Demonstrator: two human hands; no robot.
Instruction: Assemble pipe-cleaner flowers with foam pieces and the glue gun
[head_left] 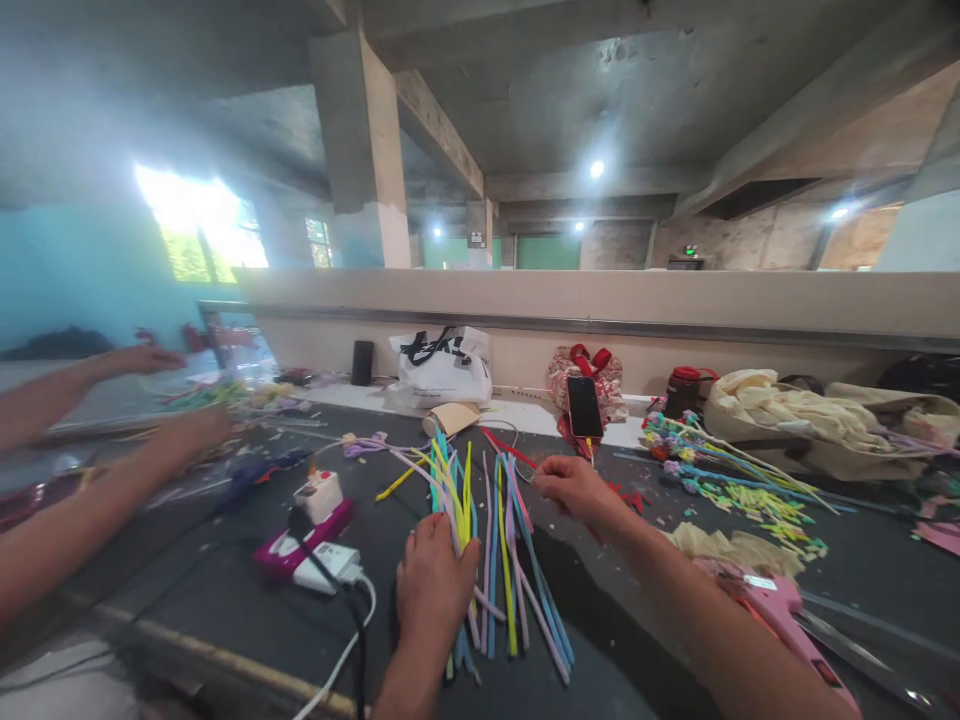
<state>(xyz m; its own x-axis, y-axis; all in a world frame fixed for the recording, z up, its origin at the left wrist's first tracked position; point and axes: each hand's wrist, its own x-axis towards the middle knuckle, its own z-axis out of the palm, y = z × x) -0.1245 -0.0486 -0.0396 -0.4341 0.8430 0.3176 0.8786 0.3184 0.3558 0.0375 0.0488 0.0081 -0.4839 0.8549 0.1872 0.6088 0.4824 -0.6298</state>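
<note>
My left hand [436,580] is curled over a bundle of fuzzy pipe cleaners [466,480] in yellow, blue and lilac. Their ends stick out above and below the hand; the fingertips are partly hidden. To the right, more loose pipe cleaners [512,570] lie side by side on the dark tabletop. My right hand [574,490] hovers at their upper ends, thumb and fingers pinched together. A red pipe cleaner [510,447] runs up to these fingertips.
At left, a co-worker's blurred arms [112,470] reach over the table. A power strip [307,550] with cables lies nearby. A pink glue gun [787,620], scissors [862,650] and finished coloured stems [720,460] are at right. Behind stand a white bag [442,370] and a phone [584,407].
</note>
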